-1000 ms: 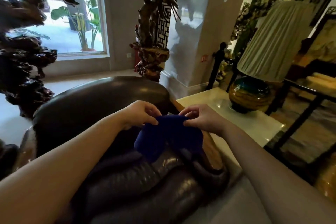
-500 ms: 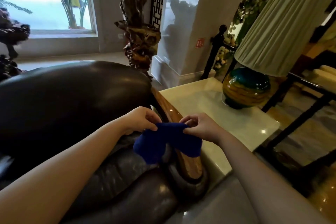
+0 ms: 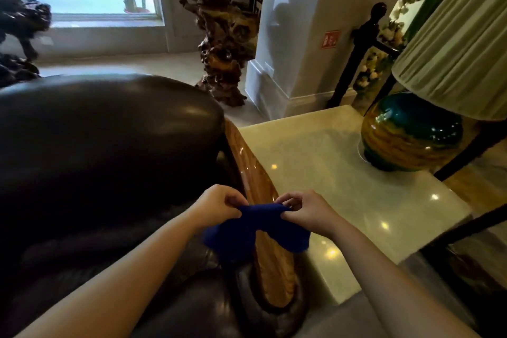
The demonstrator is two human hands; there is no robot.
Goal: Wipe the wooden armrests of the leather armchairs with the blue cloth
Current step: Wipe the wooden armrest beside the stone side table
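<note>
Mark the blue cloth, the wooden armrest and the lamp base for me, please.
blue cloth (image 3: 247, 230): head view, middle of the fabric stretched between both hands.
wooden armrest (image 3: 251, 167): head view, glossy top surface beyond the cloth.
lamp base (image 3: 408, 137): head view, centre of the glazed round body.

blue cloth (image 3: 255, 230), golden-grained wooden armrest (image 3: 271, 263), dark brown armchair (image 3: 104, 151), teal-amber lamp base (image 3: 411, 132)

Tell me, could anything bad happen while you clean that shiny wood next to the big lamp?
Maybe. The lamp stands on the side table right beside the wooden armrest, so a wide swipe might bump it. Also, both hands, left hand and right hand, only pinch the blue cloth by its top edge, so it could slip.
</note>
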